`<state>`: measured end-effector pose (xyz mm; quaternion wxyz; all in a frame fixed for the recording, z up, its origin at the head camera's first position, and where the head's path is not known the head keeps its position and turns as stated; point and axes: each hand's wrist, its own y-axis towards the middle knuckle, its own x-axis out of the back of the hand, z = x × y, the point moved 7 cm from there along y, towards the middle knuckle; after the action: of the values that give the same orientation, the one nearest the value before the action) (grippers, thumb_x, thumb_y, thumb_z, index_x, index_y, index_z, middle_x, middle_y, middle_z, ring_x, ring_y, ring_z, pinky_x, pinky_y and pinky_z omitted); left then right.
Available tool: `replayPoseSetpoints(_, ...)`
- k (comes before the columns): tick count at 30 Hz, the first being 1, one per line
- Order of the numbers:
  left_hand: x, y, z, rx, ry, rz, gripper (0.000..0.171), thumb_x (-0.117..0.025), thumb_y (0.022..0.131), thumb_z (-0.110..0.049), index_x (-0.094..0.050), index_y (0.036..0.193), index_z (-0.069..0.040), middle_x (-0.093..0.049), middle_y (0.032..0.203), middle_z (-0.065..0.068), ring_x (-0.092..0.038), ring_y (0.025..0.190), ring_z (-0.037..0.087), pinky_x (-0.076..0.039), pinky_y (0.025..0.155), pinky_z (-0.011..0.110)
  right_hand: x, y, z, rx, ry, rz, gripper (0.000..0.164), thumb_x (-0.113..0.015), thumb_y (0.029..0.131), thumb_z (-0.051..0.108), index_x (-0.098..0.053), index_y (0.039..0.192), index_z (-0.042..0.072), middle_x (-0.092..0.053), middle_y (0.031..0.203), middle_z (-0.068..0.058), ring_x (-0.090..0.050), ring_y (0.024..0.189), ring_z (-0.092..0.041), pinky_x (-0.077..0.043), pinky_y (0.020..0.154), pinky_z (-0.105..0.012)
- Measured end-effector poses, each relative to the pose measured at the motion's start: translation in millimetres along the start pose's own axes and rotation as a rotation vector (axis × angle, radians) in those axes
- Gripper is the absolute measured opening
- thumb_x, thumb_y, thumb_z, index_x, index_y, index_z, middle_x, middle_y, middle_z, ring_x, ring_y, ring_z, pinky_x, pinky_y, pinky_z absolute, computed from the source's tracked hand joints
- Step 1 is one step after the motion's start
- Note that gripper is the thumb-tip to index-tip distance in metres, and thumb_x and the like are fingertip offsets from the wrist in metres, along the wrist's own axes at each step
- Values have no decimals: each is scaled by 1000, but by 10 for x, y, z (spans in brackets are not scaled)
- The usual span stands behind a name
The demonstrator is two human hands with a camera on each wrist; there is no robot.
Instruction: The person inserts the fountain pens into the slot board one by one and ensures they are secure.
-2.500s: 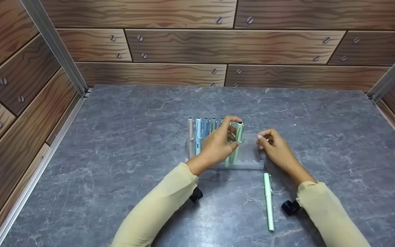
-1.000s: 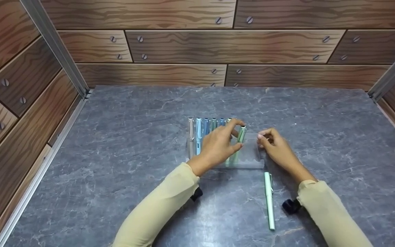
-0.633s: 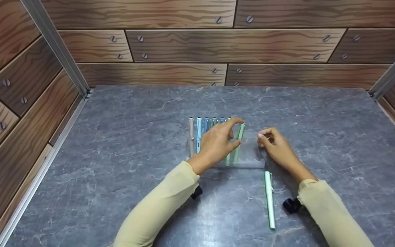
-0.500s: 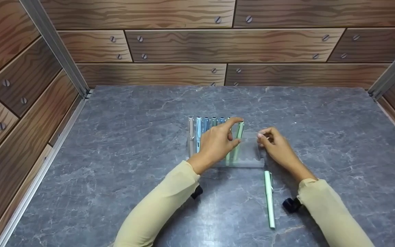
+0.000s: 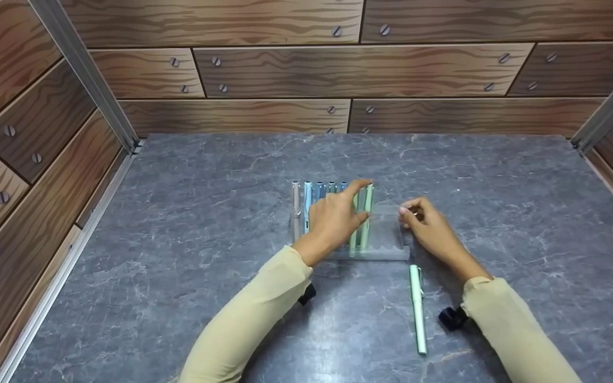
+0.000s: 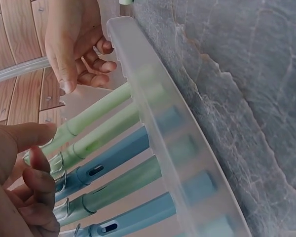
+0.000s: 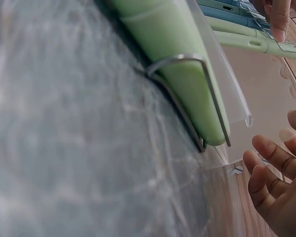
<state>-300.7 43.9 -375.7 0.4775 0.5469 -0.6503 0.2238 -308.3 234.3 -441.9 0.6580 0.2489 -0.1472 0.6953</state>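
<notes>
A clear plastic pen stand (image 5: 387, 234) holds several capped pens in a row. My left hand (image 5: 333, 219) reaches over it, index finger at the top of a light green pen (image 5: 365, 232) and thumb lower on it, gripping that pen in the stand. Beside it stands another light green pen (image 6: 102, 132). At the stand's right edge, my right hand (image 5: 428, 226) pinches the frosted plate between thumb and curled fingers. A loose mint green pen (image 5: 417, 314) lies on the table below the right hand; its cap and metal clip fill much of the right wrist view.
To the left in the stand are a grey pen (image 5: 296, 210), a light blue pen (image 5: 307, 199) and several darker blue and green ones, partly hidden by the left hand. The grey marbled table (image 5: 205, 213) is bounded by wood-patterned panels (image 5: 285, 72) and metal posts.
The light green pen under my left hand has shifted slightly left and now stands straighter, closer to its neighbour. The left hand moved with it. My right hand and the loose pen stay put.
</notes>
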Motion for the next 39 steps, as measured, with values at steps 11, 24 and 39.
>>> replayPoseSetpoints(11, -29, 3, 36, 38, -25, 21, 64, -71, 87, -33, -41, 144, -36, -29, 49, -8, -25, 43, 7, -20, 38, 21, -7, 17, -2, 18, -5, -10, 27, -50, 101, 22, -52, 112, -3, -65, 100, -21, -63, 87, -19, -50, 75, -16)
replayPoseSetpoints(24, -51, -99, 13, -21, -112, 36, 66, -70, 88, -32, -39, 146, -34, -54, 53, -9, -31, 39, 4, -20, 36, 19, 5, 7, -10, 4, -21, -2, 29, -49, 101, 24, -50, 113, -2, -65, 102, -21, -63, 87, -19, -50, 75, -17)
replayPoseSetpoints(39, -169, -298, -208, -85, -171, 119, 74, -74, 82, -42, -38, 145, -29, -65, 70, -13, -50, 50, 1, -38, 42, 17, -2, 4, 7, -9, 14, 13, 30, -50, 101, 24, -49, 115, -2, -64, 105, -22, -62, 90, -19, -51, 78, -20)
